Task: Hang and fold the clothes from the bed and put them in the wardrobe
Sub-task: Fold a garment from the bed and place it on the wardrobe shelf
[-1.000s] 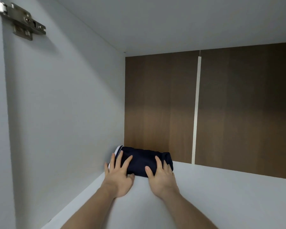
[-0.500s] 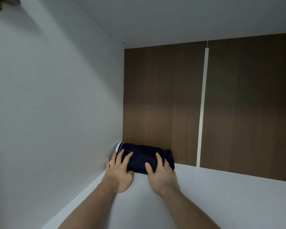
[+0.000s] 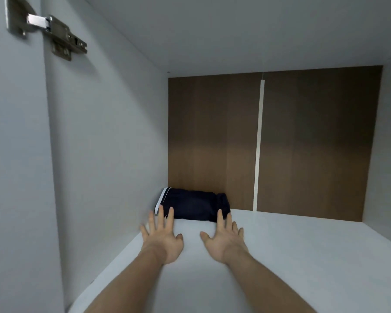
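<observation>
Inside the wardrobe compartment, and the folded dark navy garment point(image 3: 191, 205) sits tucked into the far left corner of the white shelf point(image 3: 303, 256), up at about 11 o'clock from the hands. Its left end, marked by a white stripe, is right against the pale side wall point(image 3: 104, 143), and its back edge lies along the brown wood-grain back panel point(image 3: 212, 132).

Both hands are out in front, palms down, just above or on the shelf; I cannot tell which. The left hand point(image 3: 161, 239) is spread wide, fingers straight and fanned, holding nothing, with its longest fingertips overlapping the garment's near left edge in this view; whether they touch the cloth is not clear. The right hand point(image 3: 224, 241) is likewise splayed and empty, thumb out toward 9 o'clock, its fingertips reaching the garment's near right corner, contact again uncertain.

Both bare forearms run in from 6 o'clock.

On the back panel, a thin pale vertical strip point(image 3: 259, 143) runs from top to shelf at 1 o'clock from the garment. Up at 10 o'clock, high on the left, a metal door hinge point(image 3: 54, 35) is fixed to the side wall.
</observation>
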Available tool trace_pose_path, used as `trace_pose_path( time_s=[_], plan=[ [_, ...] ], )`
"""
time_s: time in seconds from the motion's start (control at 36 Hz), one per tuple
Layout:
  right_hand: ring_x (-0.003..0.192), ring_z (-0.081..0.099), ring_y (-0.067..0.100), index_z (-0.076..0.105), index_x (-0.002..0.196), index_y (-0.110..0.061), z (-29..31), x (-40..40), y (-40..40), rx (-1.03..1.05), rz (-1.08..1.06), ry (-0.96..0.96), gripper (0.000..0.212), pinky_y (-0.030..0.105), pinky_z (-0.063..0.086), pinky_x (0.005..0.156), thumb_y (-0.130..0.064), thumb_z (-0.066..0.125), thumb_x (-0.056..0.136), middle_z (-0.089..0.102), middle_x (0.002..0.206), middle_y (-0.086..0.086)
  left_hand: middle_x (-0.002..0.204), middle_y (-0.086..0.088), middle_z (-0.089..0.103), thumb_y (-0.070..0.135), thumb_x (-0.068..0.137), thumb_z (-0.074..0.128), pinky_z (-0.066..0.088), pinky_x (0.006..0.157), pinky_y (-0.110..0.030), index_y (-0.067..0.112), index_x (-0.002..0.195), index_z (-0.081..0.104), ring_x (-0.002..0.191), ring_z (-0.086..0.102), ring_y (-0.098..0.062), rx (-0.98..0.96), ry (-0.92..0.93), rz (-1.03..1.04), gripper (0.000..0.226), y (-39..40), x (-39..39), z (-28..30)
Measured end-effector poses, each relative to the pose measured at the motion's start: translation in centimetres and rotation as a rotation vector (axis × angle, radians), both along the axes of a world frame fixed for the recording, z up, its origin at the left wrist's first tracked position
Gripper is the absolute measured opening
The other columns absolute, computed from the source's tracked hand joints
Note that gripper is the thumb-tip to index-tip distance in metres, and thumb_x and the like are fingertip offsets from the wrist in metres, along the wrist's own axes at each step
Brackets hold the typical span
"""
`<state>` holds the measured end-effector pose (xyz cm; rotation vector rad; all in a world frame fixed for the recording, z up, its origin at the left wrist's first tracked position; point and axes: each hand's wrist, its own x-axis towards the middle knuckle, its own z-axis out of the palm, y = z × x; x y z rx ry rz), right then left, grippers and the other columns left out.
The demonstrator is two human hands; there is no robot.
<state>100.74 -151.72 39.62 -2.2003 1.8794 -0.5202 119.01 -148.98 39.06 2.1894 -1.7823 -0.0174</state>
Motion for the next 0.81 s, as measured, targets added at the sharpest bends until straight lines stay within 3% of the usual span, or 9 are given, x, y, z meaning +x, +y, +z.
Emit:
trace_pose_path(
  time_s=[0.19,0.36,0.61,0.81],
  plan=[
    [0.156,-0.006,0.024,-0.017,0.159,-0.030,0.2,-1.5,7.2,0.074,0.087,0.067,0.081,0.048,-0.007,0.125,-0.063,0.026,0.099,-0.018,0.168,0.001,0.166,0.003,-0.029,0.051,0.103,0.023,-0.011,0.125,-0.048,0.032,0.162,-0.011,0.152,-0.030,-0.028,0.129,0.016,-0.070,0.070,7.7,0.6,0.0],
    [0.156,-0.003,0.017,-0.011,0.160,-0.035,-0.5,-2.6,10.9,0.043,0.234,0.075,0.078,0.046,-0.004,0.126,-0.065,0.027,0.099,-0.013,0.169,-0.005,0.170,0.006,-0.011,0.057,0.103,0.015,-0.007,0.127,-0.045,0.035,0.163,0.002,0.156,-0.015,-0.025,0.228,0.001,-0.143,0.065,14.0,0.7,0.6],
    [0.155,0.009,0.020,-0.002,0.161,-0.035,-0.7,-2.6,11.2,0.001,0.326,0.055,0.072,0.050,0.002,0.125,-0.058,0.031,0.101,0.000,0.169,-0.007,0.170,0.012,0.000,0.058,0.105,0.015,-0.003,0.128,-0.038,0.038,0.162,0.008,0.157,-0.006,-0.015,0.115,-0.032,-0.086,0.061,20.0,-0.2,-0.7],
    [0.147,0.030,0.015,0.020,0.159,-0.029,-0.6,-3.0,12.2,-0.131,0.497,-0.126,0.061,0.034,0.027,0.120,-0.037,0.043,0.103,0.019,0.164,-0.011,0.169,0.009,0.016,0.055,0.106,0.023,0.003,0.128,-0.038,0.035,0.161,0.024,0.157,0.008,-0.015,0.042,0.024,-0.026,0.059,21.1,-1.1,-0.9]
  ],
)
